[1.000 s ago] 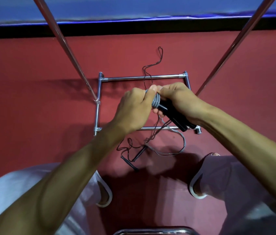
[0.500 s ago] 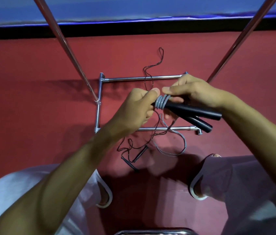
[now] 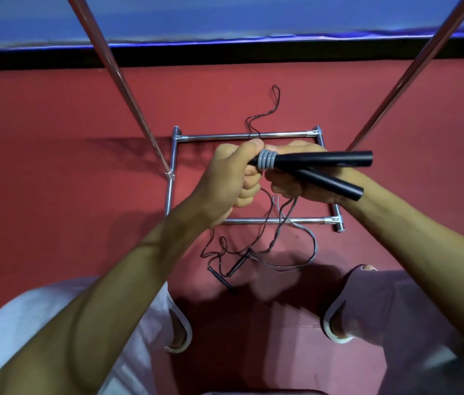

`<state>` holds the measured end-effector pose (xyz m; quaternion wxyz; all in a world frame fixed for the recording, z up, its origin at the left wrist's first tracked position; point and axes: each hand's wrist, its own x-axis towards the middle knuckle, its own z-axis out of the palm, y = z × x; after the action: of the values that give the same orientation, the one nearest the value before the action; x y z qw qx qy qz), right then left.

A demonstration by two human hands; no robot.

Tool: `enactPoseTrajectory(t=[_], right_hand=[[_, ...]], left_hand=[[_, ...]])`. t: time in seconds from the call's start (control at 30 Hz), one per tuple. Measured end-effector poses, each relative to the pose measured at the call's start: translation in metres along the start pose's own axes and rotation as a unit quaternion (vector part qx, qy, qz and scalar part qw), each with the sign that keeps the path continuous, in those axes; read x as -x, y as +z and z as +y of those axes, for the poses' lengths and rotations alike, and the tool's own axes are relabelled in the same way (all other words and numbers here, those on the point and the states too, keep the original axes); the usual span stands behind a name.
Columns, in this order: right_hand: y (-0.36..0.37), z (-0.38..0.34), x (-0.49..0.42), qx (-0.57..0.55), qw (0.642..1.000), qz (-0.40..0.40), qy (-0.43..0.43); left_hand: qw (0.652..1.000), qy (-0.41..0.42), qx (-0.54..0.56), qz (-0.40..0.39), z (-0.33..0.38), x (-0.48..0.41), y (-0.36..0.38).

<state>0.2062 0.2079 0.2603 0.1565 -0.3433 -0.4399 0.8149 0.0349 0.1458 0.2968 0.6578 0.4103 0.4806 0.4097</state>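
A red floor [image 3: 54,195] fills most of the view. On it lies a rectangular chrome frame [image 3: 239,136] of thin tubes with clamps at its corners. A slanted metal pole [image 3: 116,72] comes down from the upper left and meets the frame's left bar at a joint. A second pole [image 3: 413,67] slants in from the upper right. Along the floor's far edge runs a black strip [image 3: 225,54], with a blue surface [image 3: 225,18] beyond it.

matt black handles [image 3: 324,161], grey rubbery cord [image 3: 266,160], shiny chrome metal frame [image 3: 242,136], matt red floor [image 3: 54,195]
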Motion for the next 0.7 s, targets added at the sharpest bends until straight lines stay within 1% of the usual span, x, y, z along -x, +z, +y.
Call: enactPoseTrajectory(t=[0.1, 0.17, 0.23, 0.3, 0.37, 0.4, 0.43, 0.47, 0.5, 0.53, 0.57, 0.6, 0.63, 0.67, 0.7], right_hand=[[0.01, 0.005, 0.001, 0.012, 0.999, 0.04, 0.016], [0.017, 0.007, 0.003, 0.02, 0.997, 0.066, 0.025], [0.021, 0.009, 0.003, 0.025, 0.995, 0.096, 0.012], [0.024, 0.01, 0.001, 0.047, 0.988, 0.145, -0.038], [0.023, 0.01, 0.002, 0.1, 0.967, 0.202, -0.123], [0.02, 0.011, 0.003, 0.166, 0.94, 0.239, -0.176], [0.014, 0.014, 0.006, 0.274, 0.885, 0.296, -0.231], [0.008, 0.018, 0.008, 0.392, 0.801, 0.358, -0.277], [0.004, 0.022, 0.01, 0.476, 0.713, 0.403, -0.321], [0.0, 0.026, 0.011, 0.524, 0.648, 0.419, -0.36], [0.0, 0.029, 0.012, 0.546, 0.613, 0.417, -0.389], [-0.002, 0.031, 0.012, 0.555, 0.601, 0.406, -0.408], [-0.002, 0.031, 0.013, 0.568, 0.6, 0.383, -0.413], [-0.002, 0.03, 0.014, 0.589, 0.605, 0.357, -0.4], [0.0, 0.028, 0.016, 0.604, 0.622, 0.33, -0.372]], left_hand=[[0.996, -0.056, 0.065, 0.026, -0.002, -0.002, -0.005], [0.987, -0.112, 0.113, 0.027, -0.003, -0.002, -0.009], [0.974, -0.162, 0.159, 0.02, -0.002, -0.003, -0.014], [0.957, -0.197, 0.21, 0.022, -0.002, -0.006, -0.022], [0.938, -0.23, 0.257, 0.034, -0.002, -0.009, -0.03], [0.929, -0.24, 0.279, 0.042, -0.003, -0.01, -0.033], [0.921, -0.245, 0.299, 0.053, -0.003, -0.012, -0.036], [0.914, -0.245, 0.316, 0.067, -0.002, -0.013, -0.039], [0.908, -0.244, 0.33, 0.083, -0.001, -0.015, -0.042], [0.902, -0.244, 0.342, 0.097, 0.0, -0.016, -0.046], [0.896, -0.246, 0.354, 0.11, 0.002, -0.017, -0.05], [0.889, -0.249, 0.366, 0.119, 0.004, -0.018, -0.053], [0.883, -0.253, 0.375, 0.126, 0.005, -0.018, -0.055], [0.879, -0.256, 0.381, 0.129, 0.006, -0.019, -0.056], [0.877, -0.258, 0.384, 0.132, 0.006, -0.019, -0.057]])
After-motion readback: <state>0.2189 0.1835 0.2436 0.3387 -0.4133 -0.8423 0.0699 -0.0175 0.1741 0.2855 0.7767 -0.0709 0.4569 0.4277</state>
